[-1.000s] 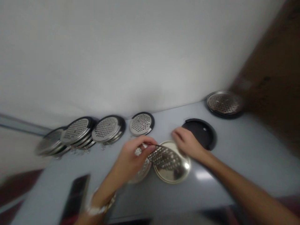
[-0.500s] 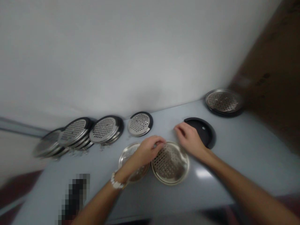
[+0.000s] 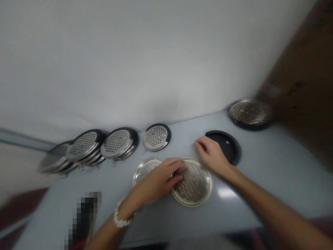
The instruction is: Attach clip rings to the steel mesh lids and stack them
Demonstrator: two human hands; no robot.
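Observation:
A round perforated metal disc (image 3: 194,184) lies flat inside a shallow metal tray on the grey table (image 3: 260,180). My left hand (image 3: 158,180) rests on the disc's left edge with the fingers stretched over it. Under that hand a second metal tray (image 3: 144,168) shows at the left. My right hand (image 3: 212,156) touches the far right rim of the tray, fingers curled loosely, holding nothing that I can see. A black round base (image 3: 229,147) lies just behind the right hand.
Along the wall stand overlapping stacks of perforated discs in black rims (image 3: 85,147), (image 3: 119,142), and a single one (image 3: 156,136). Another assembled disc (image 3: 249,113) sits at the far right corner. A dark, pixelated object (image 3: 82,218) lies near the table's front left.
The perforated disc was held tilted in my left hand and has been lowered flat into the tray. My left hand now presses on its edge; the right hand barely moved.

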